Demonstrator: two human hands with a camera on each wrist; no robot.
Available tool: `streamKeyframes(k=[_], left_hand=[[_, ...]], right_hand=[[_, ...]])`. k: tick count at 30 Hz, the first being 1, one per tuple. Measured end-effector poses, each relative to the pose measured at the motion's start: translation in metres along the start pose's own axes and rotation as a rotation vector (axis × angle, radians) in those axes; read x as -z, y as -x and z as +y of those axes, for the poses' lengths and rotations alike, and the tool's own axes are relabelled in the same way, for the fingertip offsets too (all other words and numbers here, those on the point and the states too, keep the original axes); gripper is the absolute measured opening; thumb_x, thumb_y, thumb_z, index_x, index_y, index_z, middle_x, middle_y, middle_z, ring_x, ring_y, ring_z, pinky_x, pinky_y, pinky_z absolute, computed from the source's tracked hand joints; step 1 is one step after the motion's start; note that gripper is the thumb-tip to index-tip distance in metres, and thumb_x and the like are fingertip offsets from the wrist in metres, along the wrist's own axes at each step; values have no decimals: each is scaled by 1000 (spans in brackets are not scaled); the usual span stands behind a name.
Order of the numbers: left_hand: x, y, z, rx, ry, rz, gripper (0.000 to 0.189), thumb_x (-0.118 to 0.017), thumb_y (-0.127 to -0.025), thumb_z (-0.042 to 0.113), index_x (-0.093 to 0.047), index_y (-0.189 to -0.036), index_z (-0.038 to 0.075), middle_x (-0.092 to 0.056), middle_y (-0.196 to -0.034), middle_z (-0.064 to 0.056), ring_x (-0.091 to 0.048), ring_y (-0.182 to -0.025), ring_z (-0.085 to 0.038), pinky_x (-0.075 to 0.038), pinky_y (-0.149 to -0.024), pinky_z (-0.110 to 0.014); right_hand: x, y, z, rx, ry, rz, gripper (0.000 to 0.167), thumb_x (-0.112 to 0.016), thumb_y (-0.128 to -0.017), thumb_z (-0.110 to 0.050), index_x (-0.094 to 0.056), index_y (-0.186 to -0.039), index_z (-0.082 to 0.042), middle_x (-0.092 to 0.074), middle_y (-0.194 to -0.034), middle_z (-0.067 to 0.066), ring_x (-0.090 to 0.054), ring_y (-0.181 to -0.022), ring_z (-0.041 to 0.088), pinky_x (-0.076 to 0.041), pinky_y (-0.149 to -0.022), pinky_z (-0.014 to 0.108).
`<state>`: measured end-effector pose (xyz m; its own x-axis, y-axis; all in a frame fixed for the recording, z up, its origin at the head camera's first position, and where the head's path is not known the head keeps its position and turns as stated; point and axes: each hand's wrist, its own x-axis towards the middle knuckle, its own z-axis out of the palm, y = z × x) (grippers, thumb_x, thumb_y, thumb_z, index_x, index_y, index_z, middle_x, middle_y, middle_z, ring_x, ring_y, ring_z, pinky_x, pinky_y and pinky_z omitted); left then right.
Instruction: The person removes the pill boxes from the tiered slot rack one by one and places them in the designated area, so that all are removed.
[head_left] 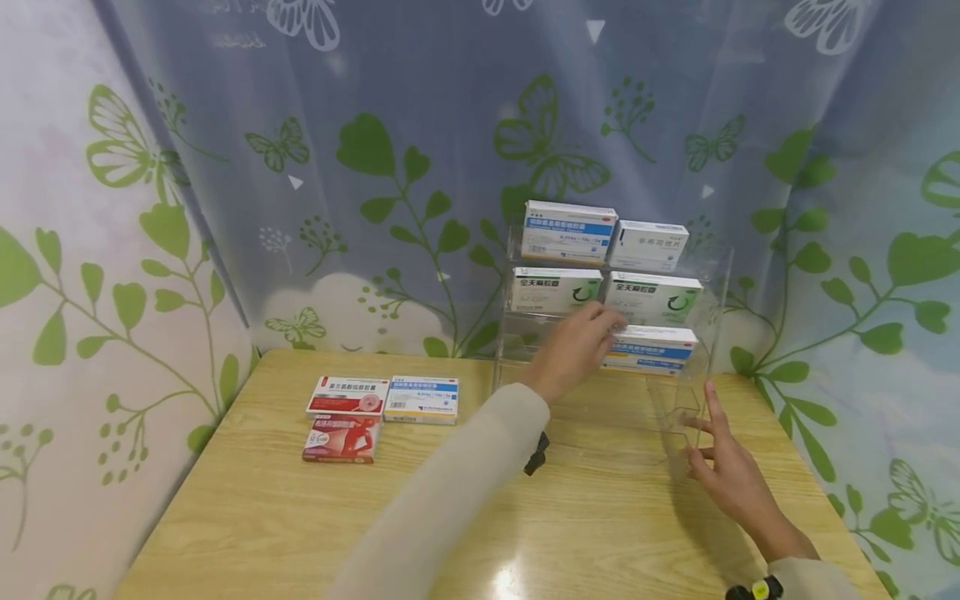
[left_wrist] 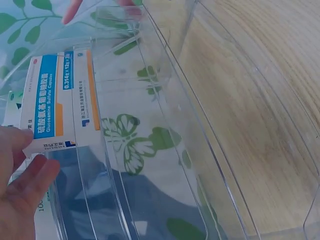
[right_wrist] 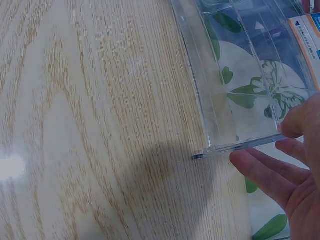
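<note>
The blue and white box [head_left: 651,354] sits in the clear rack [right_wrist: 240,146], under four other boxes [head_left: 557,293]. The left hand [head_left: 570,354] is partly open, fingers touching the box's end but not gripping it. The right hand [head_left: 738,479] pinches the rack's side between thumb and fingers.

- A pale yellow, wood-grained tabletop [head_left: 300,533] stretches beneath everything.
- A clear plastic tiered rack [right_wrist: 220,149] stands on it, toward the back right.
- Left of the rack lies a white-and-red cardboard box [head_left: 347,395].
- Just right of that, a white-and-blue cardboard box [head_left: 422,400].
- Just in front, a red cardboard box [head_left: 341,438].
</note>
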<state>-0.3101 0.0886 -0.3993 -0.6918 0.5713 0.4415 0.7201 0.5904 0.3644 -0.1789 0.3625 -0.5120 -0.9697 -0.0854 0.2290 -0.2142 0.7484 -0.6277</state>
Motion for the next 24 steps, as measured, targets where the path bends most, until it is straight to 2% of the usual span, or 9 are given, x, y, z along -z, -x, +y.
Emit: streamKeyframes(k=[6, 9, 13, 19, 24], left_hand=[[6, 3, -5, -60, 57, 67, 29, -61, -112, 8, -70, -139, 13, -67, -133, -3, -70, -112, -13, -55, -99, -12], [16, 4, -11, -102, 89, 118, 30, -60, -112, 5, -70, -140, 10, -66, -131, -6, -69, -110, -14, -56, -96, -14], [34, 7, -17, -127, 163, 146, 30, -58, -112, 4, -70, -139, 6, -64, -133, -9, -67, -114, -17, -57, -98, -19], [65, 23, -24, -35, 227, 138, 28, -60, -113, 11, -73, -138, 11, -63, -137, -7, -68, -108, -14, -57, -90, -20], [94, 46, -30, 25, 285, 150, 27, -63, -112, 11, -75, -136, 11, -65, -134, -6, -68, -109, -16, -60, -94, -21]], right_hand=[[-1, 0, 1, 4, -6, -3, 108, -61, -104, 8, 14, -175, -24, -53, -147, 45, -79, -96, 50, -64, -62, 26], [0, 0, 1, 2, -5, -5, 108, -61, -104, 7, 14, -175, -24, -52, -148, 44, -78, -97, 51, -65, -63, 28], [1, 1, 0, -2, -9, -9, 108, -61, -104, 8, 14, -175, -25, -52, -148, 44, -78, -97, 52, -66, -63, 30], [0, 1, 0, 0, -4, -4, 107, -60, -104, 7, 14, -175, -24, -51, -148, 45, -78, -96, 51, -65, -63, 27], [0, 2, -1, 15, 1, 5, 106, -61, -104, 8, 12, -176, -22, -53, -148, 43, -79, -94, 49, -62, -62, 21]])
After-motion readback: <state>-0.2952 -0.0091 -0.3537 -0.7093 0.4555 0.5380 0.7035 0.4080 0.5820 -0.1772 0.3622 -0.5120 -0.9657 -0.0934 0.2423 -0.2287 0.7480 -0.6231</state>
